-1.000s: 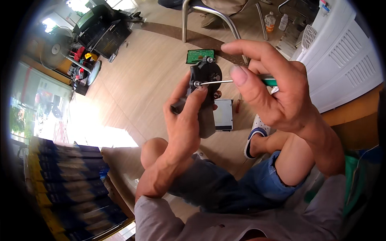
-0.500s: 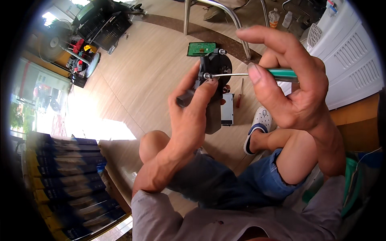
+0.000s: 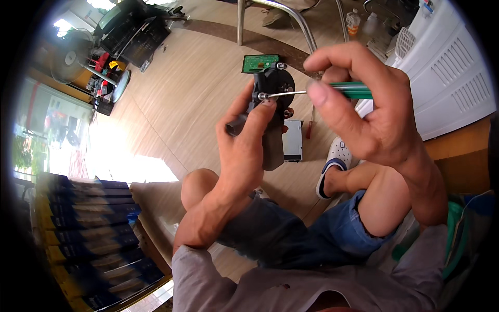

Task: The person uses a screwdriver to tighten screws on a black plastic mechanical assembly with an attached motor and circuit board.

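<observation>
My left hand [image 3: 240, 151] is wrapped around a black plastic device [image 3: 273, 143] with a round side and a short tubular stub, its thumb resting near a silver screw [image 3: 262, 96]. A second silver screw [image 3: 281, 66] sticks out at the device's far end. Between the thumb and fingers of my right hand [image 3: 377, 117] is a green-handled screwdriver [image 3: 356, 90]. Its thin metal shaft points left, and the tip meets the screw by my left thumb. The lower fingers of my left hand are partly hidden behind the device.
On the floor beyond lie a green circuit board [image 3: 254, 63], a flat grey box [image 3: 293, 143] and a red-handled screwdriver [image 3: 310, 129]. A metal-legged chair [image 3: 240, 23] stands ahead. Stacked boxes [image 3: 99, 234] are at left, a white appliance [image 3: 447, 78] at right, a fan [image 3: 70, 58] far left.
Both hands have shifted slightly left, carrying the device and the green screwdriver with them. The screwdriver tip stays at the same screw.
</observation>
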A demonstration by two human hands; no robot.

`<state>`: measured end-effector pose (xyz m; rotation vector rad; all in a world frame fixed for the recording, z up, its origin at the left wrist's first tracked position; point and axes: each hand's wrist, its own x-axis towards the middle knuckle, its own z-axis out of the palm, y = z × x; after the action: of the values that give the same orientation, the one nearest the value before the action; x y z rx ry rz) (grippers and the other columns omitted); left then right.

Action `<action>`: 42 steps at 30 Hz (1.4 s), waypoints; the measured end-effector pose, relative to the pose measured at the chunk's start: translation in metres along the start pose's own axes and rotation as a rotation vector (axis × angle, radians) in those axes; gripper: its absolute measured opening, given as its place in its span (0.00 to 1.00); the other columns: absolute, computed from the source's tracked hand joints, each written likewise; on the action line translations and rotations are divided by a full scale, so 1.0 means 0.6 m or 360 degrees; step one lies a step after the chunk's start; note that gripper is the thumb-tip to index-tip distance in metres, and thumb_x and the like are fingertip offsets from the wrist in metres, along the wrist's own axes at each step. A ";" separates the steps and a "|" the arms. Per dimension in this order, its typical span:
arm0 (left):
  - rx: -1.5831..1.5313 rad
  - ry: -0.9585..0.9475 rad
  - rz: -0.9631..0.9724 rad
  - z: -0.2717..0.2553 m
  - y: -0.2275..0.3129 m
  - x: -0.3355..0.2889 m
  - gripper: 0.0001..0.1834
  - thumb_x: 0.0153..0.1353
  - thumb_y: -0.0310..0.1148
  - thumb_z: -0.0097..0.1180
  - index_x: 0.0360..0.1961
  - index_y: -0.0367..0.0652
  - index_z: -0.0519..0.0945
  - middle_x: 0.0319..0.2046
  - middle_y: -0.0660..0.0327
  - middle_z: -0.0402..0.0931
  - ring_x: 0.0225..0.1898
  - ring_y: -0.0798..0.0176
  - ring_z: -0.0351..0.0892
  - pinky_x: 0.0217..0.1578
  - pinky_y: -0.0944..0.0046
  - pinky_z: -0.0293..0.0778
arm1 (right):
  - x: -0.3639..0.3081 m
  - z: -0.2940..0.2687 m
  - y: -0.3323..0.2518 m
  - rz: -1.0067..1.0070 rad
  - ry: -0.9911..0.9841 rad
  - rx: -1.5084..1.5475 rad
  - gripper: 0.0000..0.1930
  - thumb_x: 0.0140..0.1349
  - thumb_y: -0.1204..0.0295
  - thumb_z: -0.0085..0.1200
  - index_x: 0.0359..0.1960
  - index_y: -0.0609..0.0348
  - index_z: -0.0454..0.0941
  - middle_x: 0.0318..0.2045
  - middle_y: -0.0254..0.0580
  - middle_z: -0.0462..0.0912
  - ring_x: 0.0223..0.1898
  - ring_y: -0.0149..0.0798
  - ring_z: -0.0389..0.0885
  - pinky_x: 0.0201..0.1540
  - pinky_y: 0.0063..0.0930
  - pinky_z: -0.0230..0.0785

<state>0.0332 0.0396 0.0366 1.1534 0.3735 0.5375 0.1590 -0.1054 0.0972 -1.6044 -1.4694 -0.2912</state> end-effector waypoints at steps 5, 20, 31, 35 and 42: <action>0.0007 0.0018 -0.0017 -0.002 0.000 0.003 0.27 0.67 0.30 0.55 0.65 0.32 0.70 0.42 0.56 0.82 0.40 0.65 0.83 0.40 0.66 0.79 | -0.005 0.002 0.004 0.0029 -0.0025 0.0090 0.10 0.61 0.76 0.59 0.43 0.64 0.77 0.25 0.36 0.80 0.28 0.25 0.79 0.29 0.21 0.69; 0.0064 0.0010 0.0009 -0.004 0.003 0.002 0.24 0.67 0.30 0.53 0.63 0.32 0.72 0.41 0.55 0.82 0.39 0.64 0.83 0.38 0.66 0.78 | 0.000 0.010 0.013 -0.0033 0.0032 0.0025 0.08 0.65 0.73 0.59 0.40 0.65 0.77 0.27 0.40 0.82 0.27 0.30 0.82 0.31 0.23 0.73; -0.0024 -0.0001 -0.0014 -0.007 0.006 0.000 0.25 0.67 0.30 0.54 0.64 0.32 0.71 0.42 0.56 0.82 0.40 0.64 0.83 0.39 0.65 0.80 | 0.000 0.017 0.009 -0.0221 0.0132 -0.0009 0.09 0.62 0.80 0.61 0.43 0.66 0.76 0.36 0.41 0.83 0.34 0.31 0.85 0.36 0.22 0.77; -0.0061 -0.0011 -0.0029 -0.005 0.005 -0.001 0.26 0.67 0.29 0.54 0.65 0.32 0.70 0.42 0.55 0.81 0.40 0.64 0.84 0.41 0.64 0.81 | -0.006 0.015 0.008 -0.0189 0.0121 -0.0051 0.09 0.63 0.78 0.61 0.43 0.67 0.76 0.37 0.43 0.84 0.35 0.31 0.86 0.37 0.21 0.77; -0.0074 -0.0006 0.0003 -0.008 0.005 -0.001 0.26 0.67 0.28 0.54 0.66 0.32 0.69 0.44 0.55 0.81 0.41 0.64 0.84 0.42 0.64 0.81 | -0.001 0.020 0.005 -0.0120 0.0043 0.0223 0.11 0.65 0.80 0.57 0.48 0.69 0.73 0.40 0.47 0.85 0.41 0.34 0.86 0.45 0.24 0.78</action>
<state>0.0294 0.0438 0.0380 1.1098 0.3549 0.5428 0.1566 -0.0966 0.0888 -1.4307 -1.4981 -0.2461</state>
